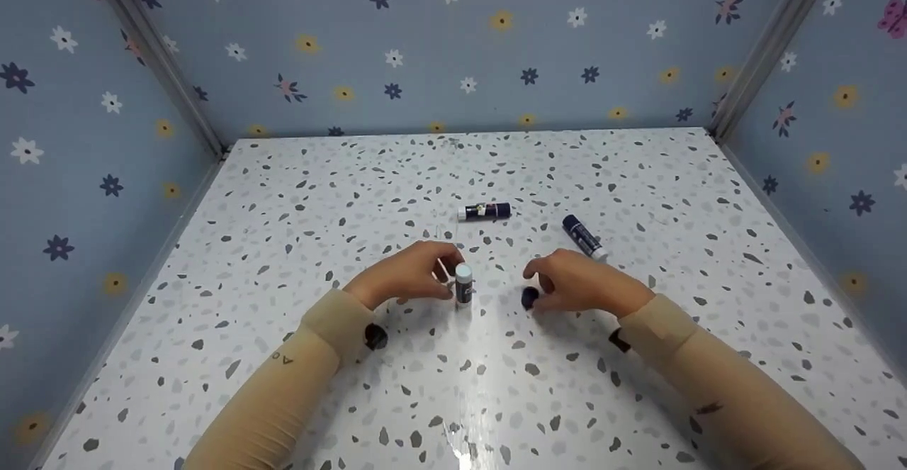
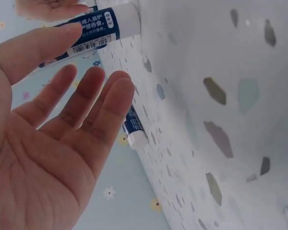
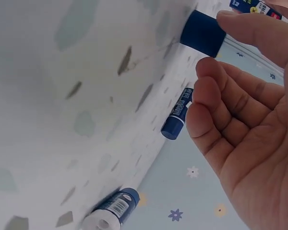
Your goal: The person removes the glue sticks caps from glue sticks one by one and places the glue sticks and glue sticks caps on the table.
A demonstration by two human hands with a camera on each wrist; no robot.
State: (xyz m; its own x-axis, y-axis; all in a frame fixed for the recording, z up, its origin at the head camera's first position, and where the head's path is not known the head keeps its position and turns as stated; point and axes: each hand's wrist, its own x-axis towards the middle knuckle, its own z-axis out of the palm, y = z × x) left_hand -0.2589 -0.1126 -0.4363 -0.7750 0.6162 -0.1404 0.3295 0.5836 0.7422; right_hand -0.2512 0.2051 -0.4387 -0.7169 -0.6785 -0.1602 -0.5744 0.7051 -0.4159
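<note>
An uncapped glue stick stands upright on the table with its pale top showing. Beside it is my left hand, thumb and fingers spread on either side. In the left wrist view the thumb overlaps the label of the glue stick, while the loosely bent fingers stay apart from it. A dark blue cap rests on the table near my right hand. The right thumb tip is right at the cap's edge, and the other fingers curve loosely below it in the right wrist view.
Two capped glue sticks lie on the speckled table: one behind the upright one, another beyond my right hand. Blue flowered panels enclose the back and sides.
</note>
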